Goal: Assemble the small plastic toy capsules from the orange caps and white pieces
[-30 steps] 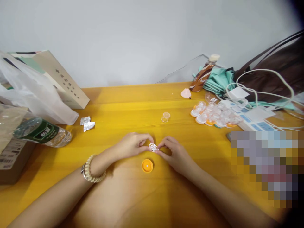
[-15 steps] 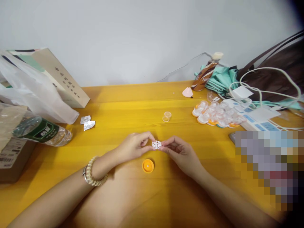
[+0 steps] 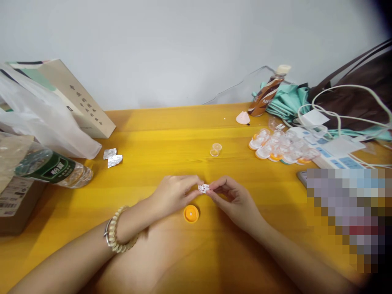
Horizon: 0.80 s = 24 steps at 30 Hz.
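Observation:
My left hand (image 3: pixel 176 192) and my right hand (image 3: pixel 234 198) meet above the middle of the yellow table (image 3: pixel 153 134). Both pinch a small white patterned piece (image 3: pixel 203 188) between their fingertips. My left wrist wears a beaded bracelet (image 3: pixel 114 230). Just below the hands an orange round cap (image 3: pixel 191 213) lies flat on the table. A small clear cup with its lid (image 3: pixel 215 149) lies a little farther back.
A cluster of clear and orange capsules (image 3: pixel 278 149) lies at the right, by a power strip (image 3: pixel 324 149) with cables, a teal cloth, a brown bottle (image 3: pixel 268 92) and a dark bag. At the left are a water bottle (image 3: pixel 53 169), plastic bag, box and foil scraps (image 3: pixel 112 158).
The hands have kept pinching the white piece and turned it slightly. The view has shifted a little, so everything sits slightly further right than before.

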Each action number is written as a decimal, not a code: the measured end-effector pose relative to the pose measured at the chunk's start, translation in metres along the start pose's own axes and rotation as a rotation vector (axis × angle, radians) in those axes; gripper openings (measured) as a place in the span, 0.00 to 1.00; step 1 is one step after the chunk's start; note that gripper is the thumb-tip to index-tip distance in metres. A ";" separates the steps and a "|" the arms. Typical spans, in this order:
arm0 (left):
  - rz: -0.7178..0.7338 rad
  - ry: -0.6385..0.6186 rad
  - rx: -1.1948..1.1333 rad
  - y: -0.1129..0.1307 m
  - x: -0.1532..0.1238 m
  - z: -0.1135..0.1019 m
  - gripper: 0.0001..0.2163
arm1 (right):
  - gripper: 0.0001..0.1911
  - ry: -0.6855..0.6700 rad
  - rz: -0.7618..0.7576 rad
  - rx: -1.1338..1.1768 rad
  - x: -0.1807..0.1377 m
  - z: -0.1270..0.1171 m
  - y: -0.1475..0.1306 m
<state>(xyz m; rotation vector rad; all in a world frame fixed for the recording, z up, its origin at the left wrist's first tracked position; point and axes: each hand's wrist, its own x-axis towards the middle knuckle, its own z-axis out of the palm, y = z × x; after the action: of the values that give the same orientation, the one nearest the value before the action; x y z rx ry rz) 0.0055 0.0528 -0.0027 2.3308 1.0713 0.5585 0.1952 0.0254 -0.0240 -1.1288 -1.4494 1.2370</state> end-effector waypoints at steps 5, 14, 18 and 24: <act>-0.168 -0.004 -0.272 0.003 0.004 -0.004 0.12 | 0.06 -0.002 -0.041 -0.014 -0.001 -0.001 0.000; -0.280 -0.008 -0.452 0.010 0.004 0.003 0.12 | 0.04 0.005 -0.204 -0.149 -0.010 0.001 0.006; -0.156 0.086 -0.351 0.010 0.001 0.004 0.10 | 0.05 0.026 -0.204 -0.094 -0.008 0.001 0.005; 0.174 0.200 -0.127 0.005 -0.002 0.002 0.07 | 0.10 -0.134 0.091 0.260 0.000 -0.002 -0.005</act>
<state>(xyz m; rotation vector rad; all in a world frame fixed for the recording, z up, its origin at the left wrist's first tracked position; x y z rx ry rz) 0.0082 0.0477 -0.0015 2.3056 0.8944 0.9148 0.1967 0.0250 -0.0187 -0.9590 -1.2998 1.5404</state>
